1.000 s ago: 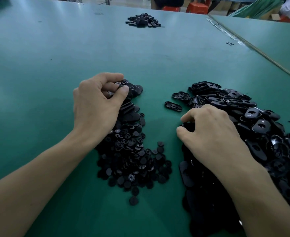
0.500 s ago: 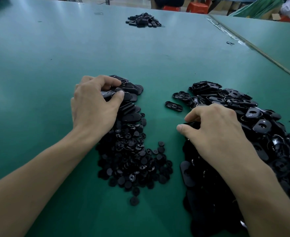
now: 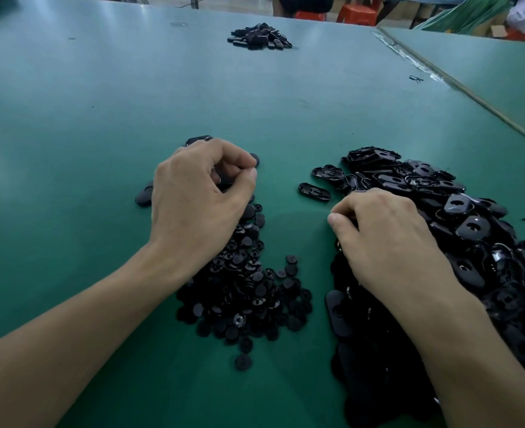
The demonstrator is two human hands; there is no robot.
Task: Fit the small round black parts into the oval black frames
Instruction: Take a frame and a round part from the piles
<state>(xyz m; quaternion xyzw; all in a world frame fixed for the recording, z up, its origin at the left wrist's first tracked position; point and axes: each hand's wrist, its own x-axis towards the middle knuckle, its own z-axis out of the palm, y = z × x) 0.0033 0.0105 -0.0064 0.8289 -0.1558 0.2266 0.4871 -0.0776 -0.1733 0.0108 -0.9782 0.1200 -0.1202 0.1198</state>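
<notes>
- Step in hand: picking stock, by my reading. The left hand (image 3: 193,196) curls, thumb to fingertip, over the far end of the round parts (image 3: 245,291); what it pinches I cannot tell.
- The right hand (image 3: 384,242) rests curled on the near edge of the frames (image 3: 459,217); its grip is hidden.
- One frame (image 3: 314,191) lies alone on the counter (image 3: 100,118) between the piles.
- Next: bring one part and one frame together, then press the part in squarely.

No text, label, brand, number or sign can be read anywhere here.
</notes>
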